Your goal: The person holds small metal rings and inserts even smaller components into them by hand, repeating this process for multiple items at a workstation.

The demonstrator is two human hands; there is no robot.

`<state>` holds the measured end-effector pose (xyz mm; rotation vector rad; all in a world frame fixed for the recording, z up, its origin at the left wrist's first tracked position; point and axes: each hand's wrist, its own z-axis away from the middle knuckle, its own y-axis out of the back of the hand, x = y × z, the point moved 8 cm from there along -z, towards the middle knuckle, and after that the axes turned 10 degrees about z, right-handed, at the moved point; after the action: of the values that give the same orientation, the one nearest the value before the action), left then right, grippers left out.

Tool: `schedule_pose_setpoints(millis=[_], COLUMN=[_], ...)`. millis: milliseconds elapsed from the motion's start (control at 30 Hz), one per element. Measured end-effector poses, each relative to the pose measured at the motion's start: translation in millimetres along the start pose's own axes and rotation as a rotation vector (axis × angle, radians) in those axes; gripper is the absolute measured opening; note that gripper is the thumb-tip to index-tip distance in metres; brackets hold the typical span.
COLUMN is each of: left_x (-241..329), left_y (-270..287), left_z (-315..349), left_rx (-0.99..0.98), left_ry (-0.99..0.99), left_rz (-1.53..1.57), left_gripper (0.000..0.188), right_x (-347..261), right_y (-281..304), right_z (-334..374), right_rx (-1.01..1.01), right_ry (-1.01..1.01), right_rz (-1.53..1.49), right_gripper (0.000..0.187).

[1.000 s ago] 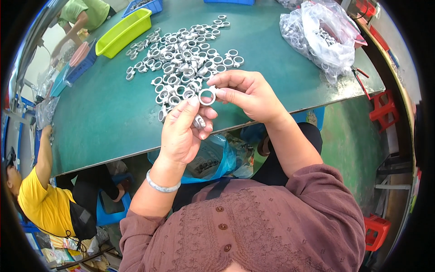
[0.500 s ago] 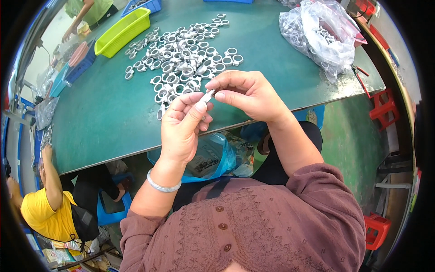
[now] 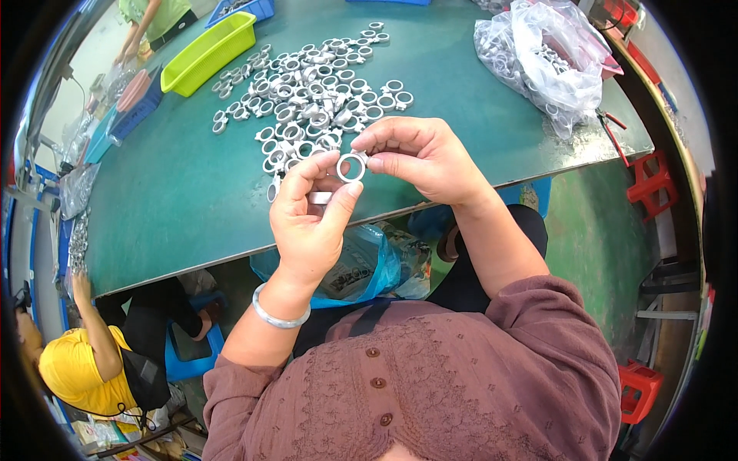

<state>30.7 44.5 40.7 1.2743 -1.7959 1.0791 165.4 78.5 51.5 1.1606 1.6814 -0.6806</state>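
Observation:
A silvery ring clamp point(image 3: 340, 169) with a small lug is held up between my two hands, its round opening facing me. My left hand point(image 3: 309, 206) pinches its left and lower rim with thumb and forefinger. Another grey metal ring point(image 3: 320, 197) sits in the curled fingers of that same hand. My right hand point(image 3: 419, 157) pinches the lug at the clamp's upper right with thumb and fingertips. Just beyond my hands, a loose pile of similar ring clamps point(image 3: 314, 91) lies spread over the green table point(image 3: 184, 196).
A yellow-green basket point(image 3: 209, 54) stands at the far left. Far right, a clear plastic bag point(image 3: 538, 58) holds more metal parts, near red-handled pliers point(image 3: 613, 138). Below the table edge hangs a blue bag point(image 3: 361, 265). A person in yellow point(image 3: 81, 369) works at the left.
The ring clamp has turned from edge-on to face me. My left hand has opened its grip slightly, showing the second ring. The person in yellow has shifted an arm.

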Motion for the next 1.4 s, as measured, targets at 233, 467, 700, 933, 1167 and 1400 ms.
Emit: schedule_pose_setpoints(millis=[233,467,700,933,1167,1400], left_x=[1,1,4,13,-38,-33], left_y=[-2,1,7,7,12,1], left_z=[0,4,10,40,69,62], left_rx=[-0.019,-0.016,-0.003,-0.36,-0.659,-0.66], left_ry=[-0.035,-0.007,0.002,0.006,0.062,0.106], left_rz=[-0.002,0.039,0.007,-0.412,-0.804,-0.786], left_gripper=[0.035,0.034,0.032,0.02,0.024,0.03], right_x=[-1,-1,-9,-6,2,5], right_y=[0,-4,-7,55,34,32], right_z=[0,1,0,0,-1,-2], right_rx=[0.001,-0.017,-0.047,0.314,0.189,0.183], right_ry=[0.008,0.006,0.061,0.041,0.053,0.025], right_rz=[-0.043,-0.04,0.001,0.751,1.316,1.245], right_gripper=[0.023,0.024,0.027,0.017,0.03,0.027])
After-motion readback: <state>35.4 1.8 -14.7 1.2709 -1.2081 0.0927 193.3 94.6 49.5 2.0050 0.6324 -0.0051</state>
